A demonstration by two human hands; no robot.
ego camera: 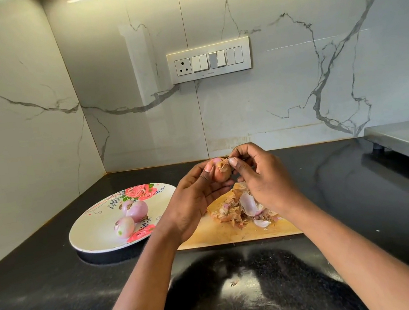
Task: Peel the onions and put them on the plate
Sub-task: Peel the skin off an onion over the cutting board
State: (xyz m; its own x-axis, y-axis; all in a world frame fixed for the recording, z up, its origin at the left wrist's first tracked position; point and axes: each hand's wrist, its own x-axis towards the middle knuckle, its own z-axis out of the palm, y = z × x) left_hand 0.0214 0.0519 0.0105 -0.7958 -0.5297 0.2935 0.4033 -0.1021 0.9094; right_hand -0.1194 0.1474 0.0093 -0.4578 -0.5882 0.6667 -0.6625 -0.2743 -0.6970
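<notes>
My left hand (193,198) grips a small onion (220,173) with dry brown skin, held above the far end of a wooden cutting board (216,234). My right hand (258,176) pinches a flap of that skin at the onion's top. A heap of onion peels (242,209) lies on the board under my hands. To the left, a white plate with pink roses (88,230) holds two peeled pinkish onions (131,217).
Everything stands on a black stone counter (60,291) in a corner of marble-look wall. A switch panel (209,60) is on the back wall. A steel stove edge (404,139) juts in at the right. A peel scrap (234,283) lies near me.
</notes>
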